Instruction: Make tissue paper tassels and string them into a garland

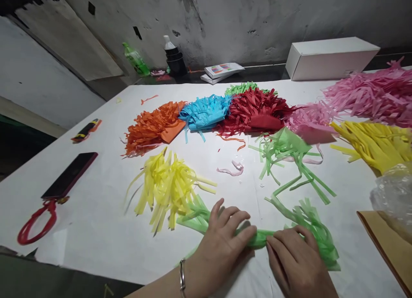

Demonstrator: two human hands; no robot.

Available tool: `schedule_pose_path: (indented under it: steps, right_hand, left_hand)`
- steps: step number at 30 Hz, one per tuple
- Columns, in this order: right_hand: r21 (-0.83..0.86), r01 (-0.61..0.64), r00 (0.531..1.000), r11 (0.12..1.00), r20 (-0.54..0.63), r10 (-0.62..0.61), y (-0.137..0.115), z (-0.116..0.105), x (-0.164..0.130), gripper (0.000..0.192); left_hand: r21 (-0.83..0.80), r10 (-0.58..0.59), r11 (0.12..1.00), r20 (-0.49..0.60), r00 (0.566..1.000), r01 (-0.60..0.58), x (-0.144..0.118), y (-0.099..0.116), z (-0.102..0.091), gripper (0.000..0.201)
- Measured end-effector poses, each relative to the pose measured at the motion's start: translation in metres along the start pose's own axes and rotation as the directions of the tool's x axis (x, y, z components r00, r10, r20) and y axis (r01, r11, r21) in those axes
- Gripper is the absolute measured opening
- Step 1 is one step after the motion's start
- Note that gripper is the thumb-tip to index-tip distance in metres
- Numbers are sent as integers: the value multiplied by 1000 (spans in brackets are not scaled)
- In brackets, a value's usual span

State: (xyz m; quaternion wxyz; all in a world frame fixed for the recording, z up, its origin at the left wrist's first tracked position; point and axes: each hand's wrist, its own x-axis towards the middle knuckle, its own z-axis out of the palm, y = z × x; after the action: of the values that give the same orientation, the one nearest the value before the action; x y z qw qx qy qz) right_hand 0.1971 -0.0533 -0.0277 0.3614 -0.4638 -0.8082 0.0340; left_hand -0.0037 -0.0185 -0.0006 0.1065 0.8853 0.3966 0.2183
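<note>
A green tissue paper tassel (262, 237) lies across the front of the white table, its middle narrowed into a band and its fringed ends spread to both sides. Flat on its left part rests my left hand (225, 238), fingers spread, a silver bangle at the wrist. My right hand (294, 257) pinches the narrow band between thumb and fingers. Beyond my left hand lies a yellow tissue paper tassel (172, 182). Another piece of green fringed paper (286, 145) is farther back, with loose strips trailing toward my right hand.
Bundles of orange (154, 126), blue (207, 111), red (257, 107) and pink fringed paper (370, 92) line the back. A phone (71, 173) with a red strap and a cutter knife (86, 130) lie left. Right are yellow fringe (380, 143), clear plastic (394, 197) and a white box (331, 60).
</note>
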Motion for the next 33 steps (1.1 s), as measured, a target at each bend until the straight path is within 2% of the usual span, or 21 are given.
schedule_pose_path:
  steps: [3, 8, 11, 14, 17, 20, 22, 24, 27, 30, 33]
  right_hand:
    - [-28, -11, 1000, 1000, -10, 10, -7, 2, 5, 18]
    - [-90, 119, 992, 989, 45, -115, -5, 5, -1, 34]
    - [-64, 112, 993, 992, 34, -110, 10, -7, -18, 36]
    - [-50, 109, 990, 993, 93, -104, 23, -22, -32, 40]
    - [-40, -44, 997, 998, 64, 47, 22, -25, -34, 32]
    - [-54, -254, 967, 966, -43, 251, 12, -16, -28, 29]
    - [-112, -279, 960, 954, -56, 274, 7, -12, -24, 26]
    - [-163, -293, 956, 942, -66, 285, 4, -11, -22, 23]
    - [-166, -225, 974, 960, -58, 218, 2, -11, -20, 19]
    - [-106, -31, 999, 994, -21, 29, -2, -8, -18, 27]
    - [-98, 52, 999, 994, -11, -53, -7, -2, -15, 30]
  left_hand:
    - [-31, 62, 998, -28, 998, -63, -1, 0, 5, 18]
    - [-101, 75, 992, -66, 995, -82, -1, -5, 7, 19]
    - [-129, 84, 988, -13, 996, -85, -5, -10, 3, 20]
    - [-137, 94, 987, 43, 995, -87, -11, -11, -3, 13]
    - [-143, 49, 989, 53, 997, -41, -15, -8, -8, 15]
    - [-144, -91, 985, 65, 994, 99, -14, -3, -11, 16]
    - [-131, -182, 972, 95, 979, 194, -12, -2, -11, 17]
    - [-122, -217, 965, 120, 969, 231, -8, -2, -10, 15]
    - [-137, -154, 976, 122, 981, 170, -5, -3, -9, 14]
    - [-132, -9, 991, 123, 992, 25, -4, -4, -9, 20]
    - [-102, 68, 993, 153, 986, -53, -4, -5, -9, 10]
